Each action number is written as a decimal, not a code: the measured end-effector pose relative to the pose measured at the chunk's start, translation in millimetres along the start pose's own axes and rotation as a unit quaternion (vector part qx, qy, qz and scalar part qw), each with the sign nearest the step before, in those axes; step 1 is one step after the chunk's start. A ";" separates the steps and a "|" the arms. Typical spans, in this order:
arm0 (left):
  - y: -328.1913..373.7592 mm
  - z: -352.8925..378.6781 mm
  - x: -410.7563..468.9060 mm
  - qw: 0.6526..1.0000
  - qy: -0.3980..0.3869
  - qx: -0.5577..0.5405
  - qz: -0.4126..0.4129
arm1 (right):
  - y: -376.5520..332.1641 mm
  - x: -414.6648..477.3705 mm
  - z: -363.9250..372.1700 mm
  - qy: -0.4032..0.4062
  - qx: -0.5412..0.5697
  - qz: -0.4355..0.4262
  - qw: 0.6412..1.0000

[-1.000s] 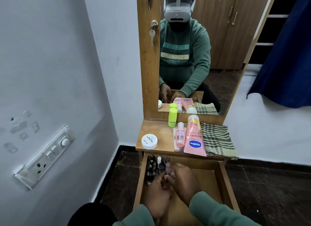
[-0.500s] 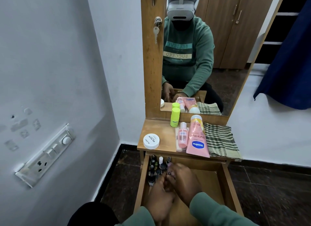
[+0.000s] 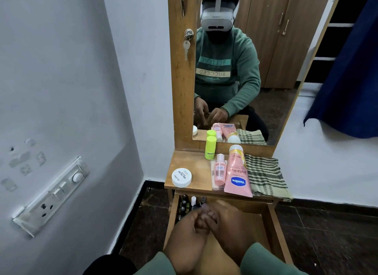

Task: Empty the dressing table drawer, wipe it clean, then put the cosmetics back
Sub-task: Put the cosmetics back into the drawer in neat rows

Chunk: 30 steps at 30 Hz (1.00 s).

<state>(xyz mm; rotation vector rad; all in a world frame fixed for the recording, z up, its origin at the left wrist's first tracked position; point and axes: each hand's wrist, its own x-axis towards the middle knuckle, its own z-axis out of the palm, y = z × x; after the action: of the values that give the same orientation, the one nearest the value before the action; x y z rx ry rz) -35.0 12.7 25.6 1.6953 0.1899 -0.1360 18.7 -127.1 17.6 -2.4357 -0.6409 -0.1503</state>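
Your left hand (image 3: 188,231) and right hand (image 3: 227,223) curl together, their hold hidden; handle the nail polish bottles (image 3: 187,203) upright, few at once.

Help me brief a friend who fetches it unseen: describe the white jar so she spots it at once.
Find the wooden dressing table under the tall mirror. On its top, the jar sits alone near the front left corner, apart from the pink bottle and tube to its right. It is the only low, round, white thing there, with black print on its flat lid.
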 end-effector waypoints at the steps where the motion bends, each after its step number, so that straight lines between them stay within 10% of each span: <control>1: 9.9 -3.6 0.7 0.999 0.012 0.021 0.023 | -4.7 3.5 -9.3 0.017 -0.001 -0.001 1.000; 8: 91.9 -23.5 68.1 0.987 0.100 0.024 0.125 | -17.7 96.0 -76.3 0.150 0.050 0.021 0.987; 22: 107.6 -19.3 193.1 0.975 0.160 0.131 0.084 | 29.2 208.3 -59.1 0.078 0.067 0.217 0.971; 30: 126.0 -19.6 176.4 0.961 0.181 0.152 0.145 | 13.7 200.3 -73.1 0.124 0.176 0.167 0.962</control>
<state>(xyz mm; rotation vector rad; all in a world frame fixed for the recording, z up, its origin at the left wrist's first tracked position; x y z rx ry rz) 163.0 24.4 115.3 2.0259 0.1971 0.3846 203.9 -97.4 119.8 -2.0965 -0.1254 -0.1831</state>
